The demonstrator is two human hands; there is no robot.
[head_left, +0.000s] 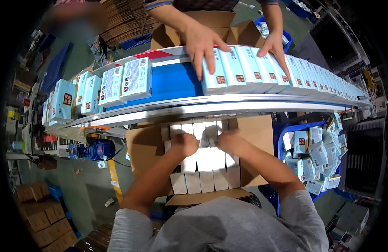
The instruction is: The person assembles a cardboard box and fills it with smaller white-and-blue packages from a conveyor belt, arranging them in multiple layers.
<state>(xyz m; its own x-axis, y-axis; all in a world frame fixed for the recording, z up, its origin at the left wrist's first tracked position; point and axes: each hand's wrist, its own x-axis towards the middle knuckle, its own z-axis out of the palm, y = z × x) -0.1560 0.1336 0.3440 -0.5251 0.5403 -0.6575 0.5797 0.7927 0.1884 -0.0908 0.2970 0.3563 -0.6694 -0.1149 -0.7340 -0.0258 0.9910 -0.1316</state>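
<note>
An open cardboard box [254, 132] stands below the conveyor in front of me, its flaps spread outward. Rows of white and pale-blue tissue packs [200, 182] fill it. My left hand [185, 145] is closed at the left end of a middle row, knuckles up, fingertips partly hidden. Facing it, my right hand [228, 140] is closed at the row's right side, thumb inward against a pack. Both hands are down among the packs inside the box.
A blue-belted conveyor [171, 84] crosses ahead, carrying a long row of tissue packs [248, 67]. Across it, another person's hands [202, 46] press on that row. A blue crate [282, 143] of loose packs stands right. A blue motor [97, 149] sits left under the conveyor.
</note>
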